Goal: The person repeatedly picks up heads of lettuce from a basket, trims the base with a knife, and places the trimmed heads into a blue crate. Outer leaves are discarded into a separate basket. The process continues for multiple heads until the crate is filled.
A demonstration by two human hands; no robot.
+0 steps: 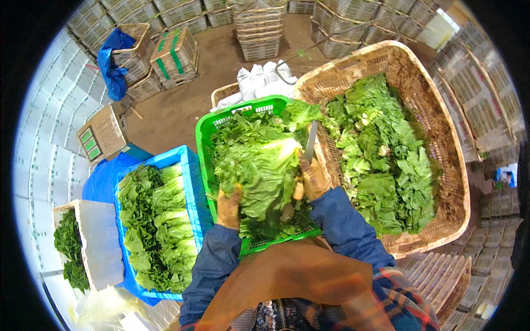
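Observation:
Both hands hold a head of leafy lettuce (265, 176) over a green plastic crate (202, 153) with loose leaves in it. My left hand (230, 207) grips its leafy end. My right hand (312, 176) is at the pale cut stem end and also holds a knife (311, 142), its blade pointing away from me and its wooden handle under the palm. To the left, a blue-lined crate (191, 198) holds rows of lettuce heads. On the right stands a large, soiled plastic basket (451, 165) with many more lettuce heads.
A white foam box (101, 244) of dark greens stands at the far left, with a scale display (92, 145) behind the blue crate. White bags (265, 78) lie beyond the green crate. Stacked plastic crates (258, 37) line the back and right; a taped box (174, 53) stands at back left.

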